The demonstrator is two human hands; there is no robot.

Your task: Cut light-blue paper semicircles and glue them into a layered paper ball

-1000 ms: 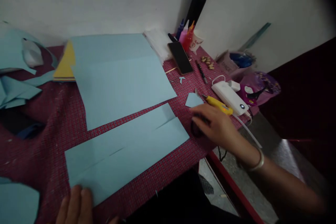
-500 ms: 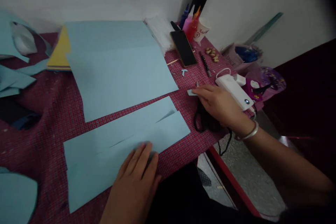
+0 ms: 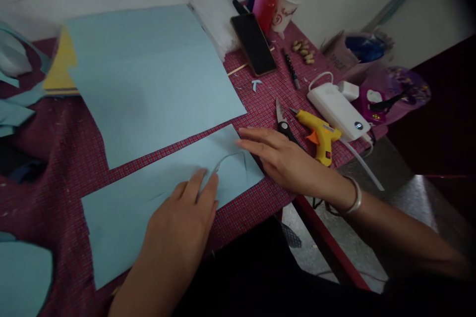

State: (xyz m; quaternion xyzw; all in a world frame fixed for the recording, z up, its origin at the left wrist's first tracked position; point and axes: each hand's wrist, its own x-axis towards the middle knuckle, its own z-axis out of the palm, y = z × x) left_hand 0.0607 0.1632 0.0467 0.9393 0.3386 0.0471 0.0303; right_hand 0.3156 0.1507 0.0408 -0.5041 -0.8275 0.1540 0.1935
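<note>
My left hand (image 3: 182, 213) lies flat, fingers together, on a long light-blue paper strip (image 3: 122, 198) near the table's front edge. A small light-blue paper piece (image 3: 232, 168) sits on the strip's right end, between my two hands. My right hand (image 3: 280, 156) rests beside that piece with its fingers stretched out and nothing in it. Just right of my right hand lie scissors (image 3: 281, 121) and a yellow glue gun (image 3: 318, 133).
A large light-blue sheet (image 3: 148, 79) covers the red checked cloth (image 3: 63, 158) behind the strip. A phone (image 3: 253, 44), bottles (image 3: 266, 0), a paper cup (image 3: 284, 10), a pen (image 3: 292, 69), a white power bank (image 3: 336, 111) and blue scraps (image 3: 22, 277) lie around. The table edge drops at the right.
My right hand left the spot by the glue gun and came left to the strip's right end. My left hand slid right along the strip. A small blue piece now lies on the strip.
</note>
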